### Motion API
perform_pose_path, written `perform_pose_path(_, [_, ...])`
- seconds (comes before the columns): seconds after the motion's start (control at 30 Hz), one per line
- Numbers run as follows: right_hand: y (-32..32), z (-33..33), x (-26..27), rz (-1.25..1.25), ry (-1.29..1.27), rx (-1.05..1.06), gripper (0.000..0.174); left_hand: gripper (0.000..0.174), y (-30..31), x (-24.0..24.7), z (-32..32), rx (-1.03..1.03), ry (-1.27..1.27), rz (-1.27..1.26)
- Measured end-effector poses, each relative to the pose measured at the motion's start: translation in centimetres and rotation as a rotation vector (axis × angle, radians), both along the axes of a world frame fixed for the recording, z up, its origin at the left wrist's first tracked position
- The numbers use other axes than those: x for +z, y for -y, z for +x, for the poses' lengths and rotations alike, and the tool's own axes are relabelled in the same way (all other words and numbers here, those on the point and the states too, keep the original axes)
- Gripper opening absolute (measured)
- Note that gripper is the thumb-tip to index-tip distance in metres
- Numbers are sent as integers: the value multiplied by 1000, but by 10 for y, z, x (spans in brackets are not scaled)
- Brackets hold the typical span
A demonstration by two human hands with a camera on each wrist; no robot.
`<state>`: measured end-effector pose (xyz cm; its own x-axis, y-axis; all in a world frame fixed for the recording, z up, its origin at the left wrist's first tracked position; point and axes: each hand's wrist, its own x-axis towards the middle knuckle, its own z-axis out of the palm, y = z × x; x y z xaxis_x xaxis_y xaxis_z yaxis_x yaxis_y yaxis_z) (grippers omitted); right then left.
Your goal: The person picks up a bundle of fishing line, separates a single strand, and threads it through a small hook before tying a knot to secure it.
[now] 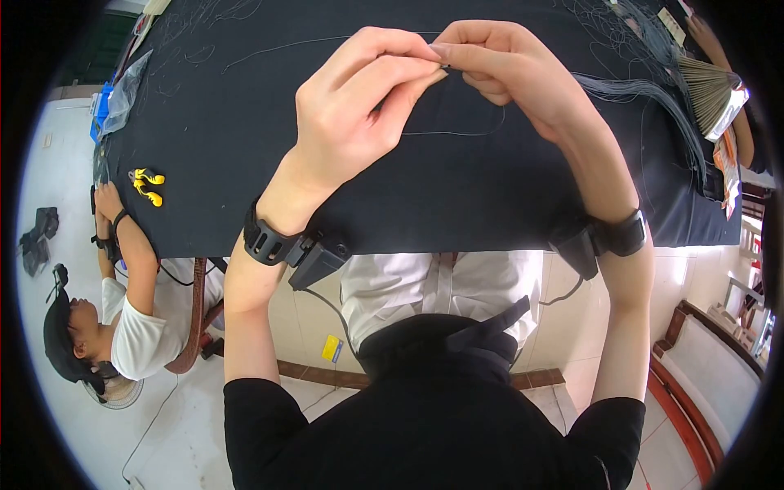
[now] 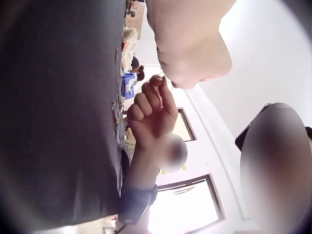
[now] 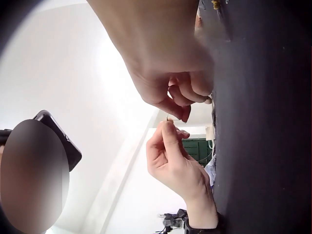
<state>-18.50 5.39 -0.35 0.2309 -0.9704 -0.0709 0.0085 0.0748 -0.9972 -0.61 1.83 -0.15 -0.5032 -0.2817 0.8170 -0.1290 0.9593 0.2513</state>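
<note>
Both hands meet fingertip to fingertip above the black cloth. The left hand (image 1: 351,106) pinches a tiny dark piece (image 1: 443,67) between thumb and fingers; what it is cannot be told. Opposite it, the right hand (image 1: 523,73) pinches a thin line between thumb and curled index finger. A loop of the grey line (image 1: 457,133) hangs below the hands, and another length runs off to the left. In the right wrist view, a small hook-like bit (image 3: 168,117) stands at the left hand's (image 3: 178,165) fingertips, just under the right hand (image 3: 165,73).
Yellow-handled pliers (image 1: 148,186) lie on the black cloth (image 1: 245,196) at left. Bundled grey lines (image 1: 653,96) and a fanned stack of cards (image 1: 712,94) are at right. Loose lines and a plastic bag (image 1: 126,94) are at upper left. Another person sits at left; an arm shows at upper right.
</note>
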Motion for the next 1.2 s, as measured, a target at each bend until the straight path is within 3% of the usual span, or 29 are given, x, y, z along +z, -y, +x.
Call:
perform_pose_path(0.13, [0, 2, 3, 31, -83, 34, 19, 12, 11, -4, 0, 90, -52, -16])
perform_pose_path(0.37, [-8, 4, 12, -62, -210, -82, 20, 13, 7, -3, 2, 240, 34, 30])
perform_pose_path(0.43, [-9, 3, 18, -81, -350, -136, 21, 13, 13, -5, 2, 215, 22, -49])
perform_pose_path(0.53, [-6, 8, 4, -300, -340, -243, 22, 13, 13, -5, 1, 201, 44, -85])
perform_pose_path(0.63, [-8, 5, 11, -222, -326, -128, 22, 14, 8, -3, 2, 206, 91, -50])
perform_pose_path(0.83, [-8, 8, 8, -277, -280, -114, 22, 15, 8, -5, -1, 129, 112, -79])
perform_pose_path(0.93, [-11, 6, 16, -119, -282, -140, 21, 15, 8, -6, -2, 77, 114, -92])
perform_pose_path(1.03, [-5, 7, 18, 9, -35, -135, 18, 15, 7, -6, -1, 40, 114, -96])
perform_pose_path(1.2, [-3, 4, 9, -70, -130, -121, 20, 13, 5, -4, -2, -11, 48, -97])
